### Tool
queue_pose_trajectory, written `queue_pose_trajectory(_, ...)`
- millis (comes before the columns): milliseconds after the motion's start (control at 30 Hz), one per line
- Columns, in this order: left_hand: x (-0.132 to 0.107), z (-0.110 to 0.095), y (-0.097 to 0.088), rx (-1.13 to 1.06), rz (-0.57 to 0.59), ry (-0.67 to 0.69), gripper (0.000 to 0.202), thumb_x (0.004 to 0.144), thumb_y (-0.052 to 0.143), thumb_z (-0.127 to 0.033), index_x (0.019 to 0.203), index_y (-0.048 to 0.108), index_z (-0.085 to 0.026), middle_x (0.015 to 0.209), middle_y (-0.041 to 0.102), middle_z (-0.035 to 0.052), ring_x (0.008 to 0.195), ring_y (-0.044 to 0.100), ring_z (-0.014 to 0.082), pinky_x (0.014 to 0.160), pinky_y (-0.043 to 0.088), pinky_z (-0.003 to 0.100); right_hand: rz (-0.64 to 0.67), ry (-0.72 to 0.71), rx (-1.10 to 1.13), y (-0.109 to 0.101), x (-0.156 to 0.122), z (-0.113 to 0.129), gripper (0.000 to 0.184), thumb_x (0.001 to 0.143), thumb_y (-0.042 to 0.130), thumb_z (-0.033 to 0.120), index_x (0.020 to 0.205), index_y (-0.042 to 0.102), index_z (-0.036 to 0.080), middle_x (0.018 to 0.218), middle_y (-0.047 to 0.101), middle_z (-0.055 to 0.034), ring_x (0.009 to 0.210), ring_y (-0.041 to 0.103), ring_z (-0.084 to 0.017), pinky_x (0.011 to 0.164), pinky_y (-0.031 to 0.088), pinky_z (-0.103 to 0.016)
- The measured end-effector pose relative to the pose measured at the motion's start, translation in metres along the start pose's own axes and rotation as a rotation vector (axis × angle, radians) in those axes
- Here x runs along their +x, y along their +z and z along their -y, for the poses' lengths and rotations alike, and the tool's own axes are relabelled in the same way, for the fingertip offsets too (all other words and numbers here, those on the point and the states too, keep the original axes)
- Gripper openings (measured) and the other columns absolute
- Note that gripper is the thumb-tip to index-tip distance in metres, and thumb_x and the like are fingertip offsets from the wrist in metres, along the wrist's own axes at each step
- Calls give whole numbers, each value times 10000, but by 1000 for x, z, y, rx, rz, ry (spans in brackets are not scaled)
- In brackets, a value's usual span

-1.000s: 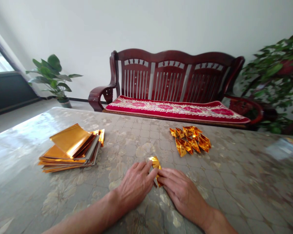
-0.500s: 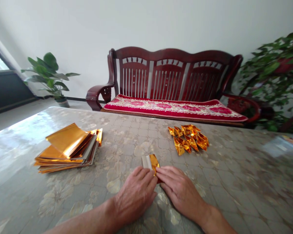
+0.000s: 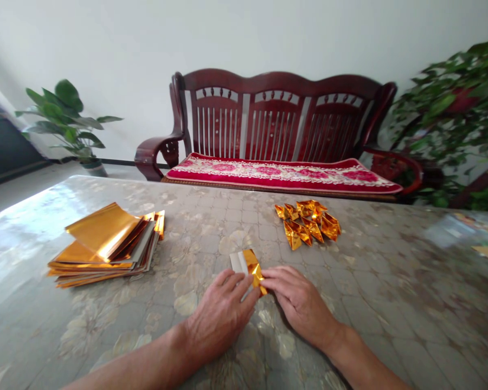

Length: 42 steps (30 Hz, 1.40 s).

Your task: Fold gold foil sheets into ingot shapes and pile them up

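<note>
A small piece of gold foil paper (image 3: 251,263), partly folded, lies on the table with a pale grey strip along its left side. My left hand (image 3: 226,303) holds it down from the near left, fingers bent over its lower part. From the right, my right hand (image 3: 299,298) grips the gold edge with its fingertips, the thumb mostly hidden beneath. The paper's near end is partly covered by my fingers. Beyond my right hand sits a cluster of several folded gold paper ingots (image 3: 312,223). A stack of gold foil sheets (image 3: 106,238) rests to the left.
The table (image 3: 195,330) has a glossy, flower-patterned cover. A clear plastic bag (image 3: 459,230) lies at its right side. Past the far edge stands a dark red wooden bench (image 3: 276,130) with a red patterned seat cover (image 3: 284,172). Potted plants (image 3: 67,116) flank the bench.
The view has shifted slightly right, so most things sit further left. My right hand's fingers have moved a little up along the paper's gold edge, and more of its near end shows.
</note>
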<state>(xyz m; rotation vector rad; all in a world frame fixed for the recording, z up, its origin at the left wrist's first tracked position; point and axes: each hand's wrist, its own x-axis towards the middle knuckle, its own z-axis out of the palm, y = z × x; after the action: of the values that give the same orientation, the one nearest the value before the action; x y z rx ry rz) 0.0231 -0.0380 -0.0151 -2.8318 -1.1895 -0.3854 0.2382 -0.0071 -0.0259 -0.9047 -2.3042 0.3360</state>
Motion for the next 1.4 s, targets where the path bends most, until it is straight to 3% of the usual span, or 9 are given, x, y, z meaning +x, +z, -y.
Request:
queue_pose_trajectory(200,1,1,1,-26,-7,-8,245,963,480,-143,1193,554,-184,1199,648,84,1129,590,261,993,426,457,16,3,-45,3,-2,0,329,911,495,75,1080,716,250,1123,708,-66,1037,628,-205,912,523,-401)
queue_pose_trajectory(500,3,13,2,-136,-40,-12,189,988,448,-149,1103,590,-198,1168,679,52,1078,621,206,960,444,388,17,0,-116,3,0,4,190,923,599,199,1056,727,245,1078,721,-71,988,637,-216,877,520,-402)
queue_pose_trajectory(667,3,8,1,-121,-28,-29,196,1004,431,-179,1111,593,-204,1101,684,52,1045,626,224,1024,396,447,10,15,-137,4,1,5,167,934,602,221,1031,737,240,1045,729,-64,963,639,-214,855,524,-388)
queue_pose_trajectory(933,2,5,5,-28,-49,11,220,988,460,-156,1176,573,-180,1286,619,70,1179,562,236,1097,342,452,12,27,-148,4,1,7,161,942,595,230,1019,738,229,1041,730,-62,951,634,-217,851,521,-394)
queue_pose_trajectory(1100,6,2,5,-2,1,-21,175,946,521,-154,1110,580,-164,1255,618,92,1195,542,262,1035,416,424,27,41,-125,4,0,6,176,964,566,243,1030,729,233,1060,726,-56,976,629,-219,877,512,-402)
queue_pose_trajectory(1267,8,-3,1,13,44,-60,200,924,554,-177,1125,555,-171,1301,584,98,1200,534,270,958,473,397,48,54,-131,4,-2,1,251,978,526,208,1193,655,222,1145,698,-63,1042,617,-218,927,510,-402)
queue_pose_trajectory(1400,8,-3,-1,22,59,-37,95,918,568,-184,1013,563,-179,1259,597,90,1181,541,271,969,456,403,71,72,-191,7,-1,-3,358,981,467,145,1316,573,215,1252,637,-83,1137,581,-220,987,493,-406)
